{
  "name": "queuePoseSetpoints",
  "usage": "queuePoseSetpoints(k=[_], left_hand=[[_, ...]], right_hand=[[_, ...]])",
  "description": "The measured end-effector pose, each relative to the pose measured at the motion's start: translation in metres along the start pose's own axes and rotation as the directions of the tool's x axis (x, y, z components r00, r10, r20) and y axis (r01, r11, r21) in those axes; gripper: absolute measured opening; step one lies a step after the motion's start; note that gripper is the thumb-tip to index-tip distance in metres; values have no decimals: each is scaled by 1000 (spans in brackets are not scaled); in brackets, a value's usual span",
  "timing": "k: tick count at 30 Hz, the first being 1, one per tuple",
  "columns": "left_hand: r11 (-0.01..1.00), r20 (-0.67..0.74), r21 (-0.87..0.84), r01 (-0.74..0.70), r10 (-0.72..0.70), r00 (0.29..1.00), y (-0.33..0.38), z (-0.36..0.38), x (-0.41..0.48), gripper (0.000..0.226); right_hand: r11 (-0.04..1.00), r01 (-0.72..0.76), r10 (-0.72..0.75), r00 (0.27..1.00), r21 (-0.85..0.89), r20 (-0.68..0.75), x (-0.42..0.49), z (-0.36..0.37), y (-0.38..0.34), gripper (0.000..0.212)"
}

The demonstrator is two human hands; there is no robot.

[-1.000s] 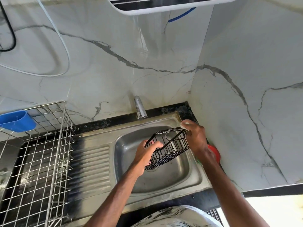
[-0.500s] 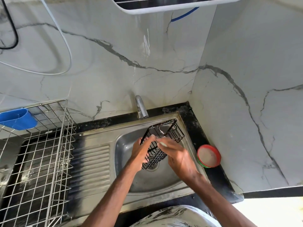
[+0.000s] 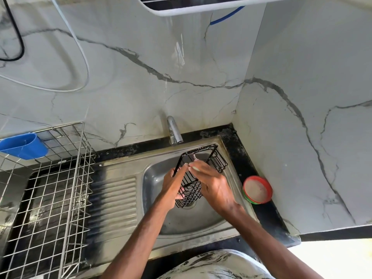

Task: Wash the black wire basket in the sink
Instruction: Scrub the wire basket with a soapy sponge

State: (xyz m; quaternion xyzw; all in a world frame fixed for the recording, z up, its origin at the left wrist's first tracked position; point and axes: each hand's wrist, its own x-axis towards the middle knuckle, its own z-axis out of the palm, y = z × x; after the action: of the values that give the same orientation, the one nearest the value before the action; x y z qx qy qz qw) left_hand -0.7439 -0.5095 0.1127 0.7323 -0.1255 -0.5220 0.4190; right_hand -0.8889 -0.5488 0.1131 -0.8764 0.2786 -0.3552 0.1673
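My left hand (image 3: 173,188) curls its fingers round side wires of the black rectangular wire basket (image 3: 218,165), tilted over the stainless steel sink (image 3: 181,222). My right hand (image 3: 213,184) presses fingers inside it; pinching or not, I cannot tell. Likely light, stiff, wet-slick: I'd hold the rim.
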Motion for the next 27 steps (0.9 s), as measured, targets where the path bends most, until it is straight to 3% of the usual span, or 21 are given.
queuePoseSetpoints(k=[4, 6, 10, 13, 16, 22, 25, 27], left_hand=[[1000, 9, 28, -4, 4, 1000, 2, -1, -3, 59], [1000, 13, 31, -3, 3, 1000, 3, -1, -2, 63], [1000, 16, 28, -8, 8, 1000, 3, 0, -3, 81], [999, -4, 39, -14, 14, 1000, 3, 1, -4, 85], [1000, -8, 18, 0, 0, 1000, 4, 0, -5, 66], [999, 4, 14, -36, 36, 999, -2, 0, -7, 77], [998, 13, 47, -31, 31, 999, 0, -1, -9, 73], [1000, 9, 24, -16, 16, 1000, 3, -4, -10, 70]], right_hand=[[1000, 20, -20, 999, 3, -45, -9, -8, 14, 39], [1000, -24, 25, 996, 5, -89, -7, -15, 29, 41], [961, -275, 272, 954, -6, -122, -9, -22, 63, 55], [941, -339, 334, 934, -12, -129, -9, -14, 54, 60], [965, -259, 254, 959, -25, -124, -5, -8, 28, 54], [1000, 18, -18, 1000, 11, 3, 9, 0, -4, 41], [1000, -3, 3, 1000, -16, 12, 20, -6, 16, 42], [994, -110, 110, 994, 3, -10, 19, -10, 43, 44]])
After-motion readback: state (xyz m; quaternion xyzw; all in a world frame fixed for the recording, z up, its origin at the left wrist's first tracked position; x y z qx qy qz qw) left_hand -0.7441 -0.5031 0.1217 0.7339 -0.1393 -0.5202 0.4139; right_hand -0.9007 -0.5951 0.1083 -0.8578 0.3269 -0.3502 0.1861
